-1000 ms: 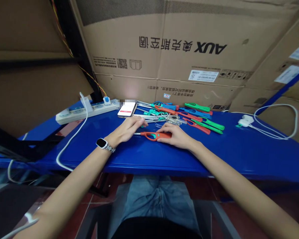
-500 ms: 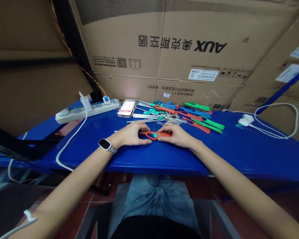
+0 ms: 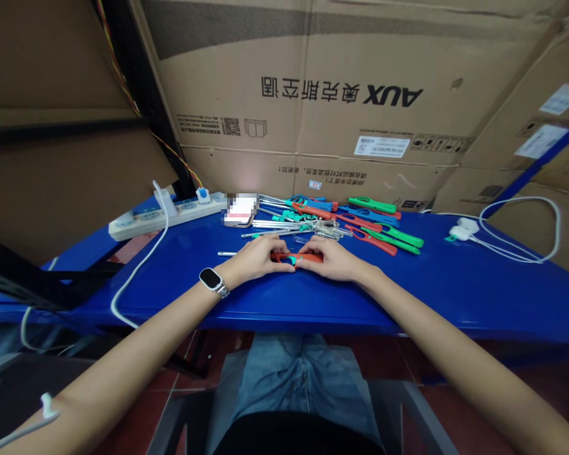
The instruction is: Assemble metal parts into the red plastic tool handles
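Orange plastic shows between the two hands: a long-nosed utility lighter with an orange handle and teal trigger [image 3: 299, 258] lies flat on the glossy blue table top [image 3: 455, 291], near its front edge and right in front of the person. The left hand [image 3: 256, 258], with a square-faced smartwatch on a metal band [image 3: 212, 280] at the wrist, is curled over the nose end of the lighter, fingers closed down on it. A thin metal tube [image 3: 227, 254] pokes out to the left of that hand. The right hand [image 3: 330, 259] is clamped on the handle end, its fingers folded over the orange grip. The two hands almost touch over the middle of the lighter.

Just beyond them lies a loose heap of similar lighters in green, blue and orange with bare metal tubes [image 3: 341, 218]. To the left of the heap sits a smartphone [image 3: 240, 210], then a white power strip [image 3: 165, 213] with a white cable [image 3: 137, 272] trailing off the table edge. Far right, a white charger with a looped cord [image 3: 464, 229]. Behind it all stand large brown cardboard boxes [image 3: 341, 95].
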`<state>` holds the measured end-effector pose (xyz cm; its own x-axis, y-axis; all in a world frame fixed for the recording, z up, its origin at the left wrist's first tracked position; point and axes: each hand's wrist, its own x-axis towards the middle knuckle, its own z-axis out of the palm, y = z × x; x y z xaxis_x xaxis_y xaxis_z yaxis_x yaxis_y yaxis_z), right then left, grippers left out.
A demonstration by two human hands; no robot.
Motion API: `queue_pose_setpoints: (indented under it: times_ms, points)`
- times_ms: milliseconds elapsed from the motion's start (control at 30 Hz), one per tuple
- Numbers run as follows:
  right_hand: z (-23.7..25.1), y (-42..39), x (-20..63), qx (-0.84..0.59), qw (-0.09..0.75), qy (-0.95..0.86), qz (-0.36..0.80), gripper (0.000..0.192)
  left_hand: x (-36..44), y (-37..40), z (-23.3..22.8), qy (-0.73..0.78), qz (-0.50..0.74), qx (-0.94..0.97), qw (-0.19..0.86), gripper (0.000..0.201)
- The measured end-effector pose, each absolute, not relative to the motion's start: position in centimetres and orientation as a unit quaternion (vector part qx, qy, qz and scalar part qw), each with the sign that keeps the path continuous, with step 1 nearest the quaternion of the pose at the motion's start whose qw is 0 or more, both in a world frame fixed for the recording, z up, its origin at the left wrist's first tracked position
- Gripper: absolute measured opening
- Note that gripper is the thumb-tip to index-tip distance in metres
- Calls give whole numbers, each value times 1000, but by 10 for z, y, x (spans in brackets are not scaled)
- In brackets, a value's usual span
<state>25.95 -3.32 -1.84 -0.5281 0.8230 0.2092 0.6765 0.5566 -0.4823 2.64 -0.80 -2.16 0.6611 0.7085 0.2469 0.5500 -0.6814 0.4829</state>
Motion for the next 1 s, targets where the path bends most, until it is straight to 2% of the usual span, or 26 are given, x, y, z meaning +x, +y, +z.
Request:
queue_pose_setpoints:
  times_ms: [133,300,433,700,1000]
  points:
    - [-20,-40,255,-454,192,-862,119,33,26,-13,-23,340,216,902,158,37]
    - [-22,-43,254,-459,206,-854,133,34,23,-18,-21,326,189,918,123,39]
    - [-20,-48,253,-474,215,-843,136,36,21,-15,-19,300,200,924,126,31]
    - [-21,-51,261,-424,257,-854,155,11,11,-10,-13,265,240,923,139,25]
    - [-20,-50,264,-413,273,-851,174,11,7,-7,-16,260,256,919,148,25]
